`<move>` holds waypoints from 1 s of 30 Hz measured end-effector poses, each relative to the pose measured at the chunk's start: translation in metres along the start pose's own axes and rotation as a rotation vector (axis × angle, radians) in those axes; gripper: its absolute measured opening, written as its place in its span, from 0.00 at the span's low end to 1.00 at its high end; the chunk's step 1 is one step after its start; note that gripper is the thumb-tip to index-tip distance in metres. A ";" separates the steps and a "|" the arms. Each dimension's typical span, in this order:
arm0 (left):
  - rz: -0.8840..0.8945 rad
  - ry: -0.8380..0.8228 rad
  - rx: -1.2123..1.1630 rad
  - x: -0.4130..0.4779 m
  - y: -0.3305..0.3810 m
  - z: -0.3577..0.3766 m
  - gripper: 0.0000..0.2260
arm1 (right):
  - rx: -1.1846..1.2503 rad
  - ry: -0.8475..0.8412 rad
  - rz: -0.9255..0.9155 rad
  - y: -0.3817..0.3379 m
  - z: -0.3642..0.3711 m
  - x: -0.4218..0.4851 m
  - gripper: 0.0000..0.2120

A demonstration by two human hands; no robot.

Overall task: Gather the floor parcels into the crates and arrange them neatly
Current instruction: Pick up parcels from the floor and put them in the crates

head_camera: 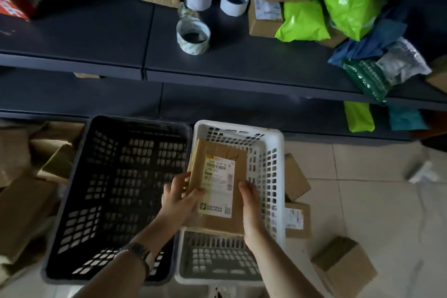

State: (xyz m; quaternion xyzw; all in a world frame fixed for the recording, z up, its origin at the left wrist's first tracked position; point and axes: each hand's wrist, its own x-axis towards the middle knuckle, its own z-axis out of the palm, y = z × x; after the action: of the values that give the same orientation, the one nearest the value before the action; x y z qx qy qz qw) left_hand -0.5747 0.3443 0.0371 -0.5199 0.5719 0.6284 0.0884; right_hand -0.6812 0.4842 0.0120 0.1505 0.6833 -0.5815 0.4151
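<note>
Both hands on one brown parcel [217,186] over the white crate [273,176].
Left hand [179,198] and right hand [250,203] clasp its edges — black crate [72,213] left of them.

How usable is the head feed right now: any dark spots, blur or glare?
Head view: dim overall; the black crate and the boxes left of it sink into shadow; the label on the held parcel is bright, its small print soft; the green bags and the floor box at right are blurred.
</note>
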 end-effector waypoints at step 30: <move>0.012 0.417 -0.268 -0.004 -0.033 -0.091 0.11 | -0.558 -0.381 -0.155 -0.006 0.111 -0.021 0.11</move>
State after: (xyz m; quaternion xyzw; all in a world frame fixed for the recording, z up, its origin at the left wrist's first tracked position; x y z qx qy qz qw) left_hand -0.4998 0.2830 0.0369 -0.6421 0.4924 0.5780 -0.1050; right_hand -0.6289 0.3857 0.0340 -0.1323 0.7356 -0.4196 0.5151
